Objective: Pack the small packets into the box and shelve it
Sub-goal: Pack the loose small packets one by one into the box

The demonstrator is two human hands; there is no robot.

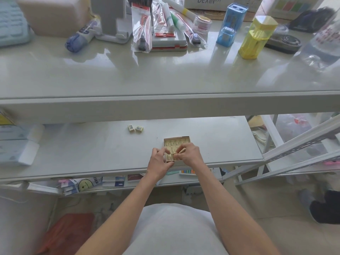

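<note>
I see the box (pixel 176 138), a small, shallow tan cardboard one, lying flat and open on the middle shelf (pixel 92 148) close to its front edge, held at its near left corner by my left hand (pixel 159 160). Pale yellow printed packets (pixel 172 144) lie flat in rows inside it, and one packet (pixel 181 150) near the front stands tilted on edge, pinched in my right hand (pixel 189 153), which covers the near right part. Two loose packets (pixel 130 129) with barcode labels facing up sit side by side on the same shelf, well apart from the box, further back and to its left.
</note>
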